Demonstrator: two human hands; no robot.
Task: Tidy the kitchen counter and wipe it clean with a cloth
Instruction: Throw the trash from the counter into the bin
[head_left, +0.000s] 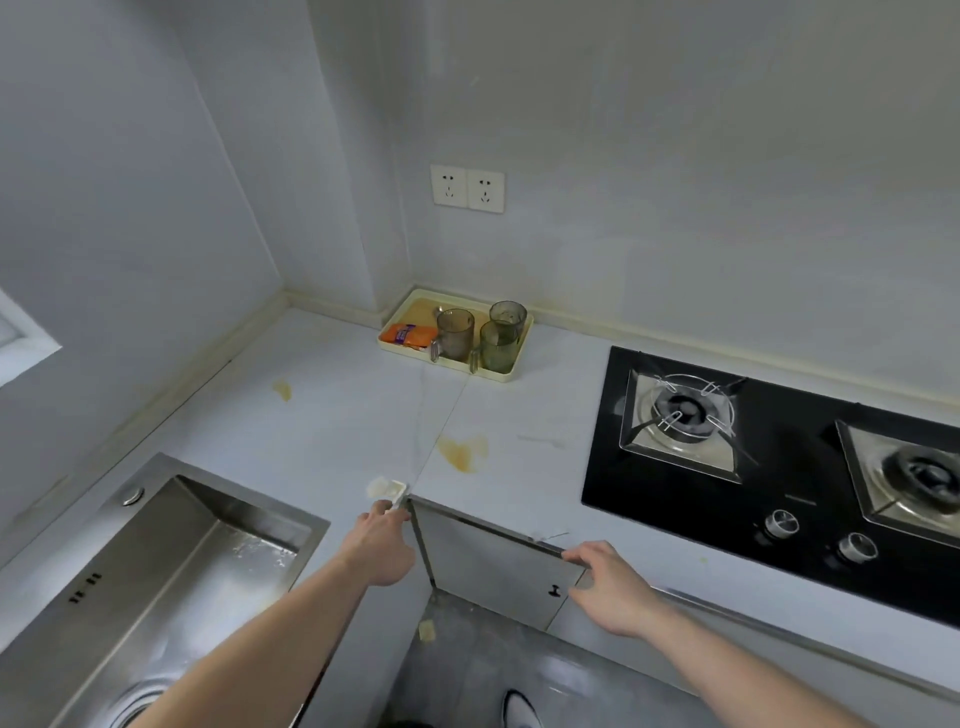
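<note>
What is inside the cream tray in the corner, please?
The tray holds three tinted cups, an orange packet and something metallic behind them, mostly hidden.

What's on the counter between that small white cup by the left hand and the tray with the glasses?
In the head view, only bare counter lies between the small white cup and the tray. The big yellowish stain sits just right of that line.

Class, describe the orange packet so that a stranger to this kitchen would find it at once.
Start at the wall sockets and drop to the cream tray in the counter's back corner. The orange packet lies flat at the tray's left end, beside three upright see-through cups; it alone there is brightly coloured.
</note>
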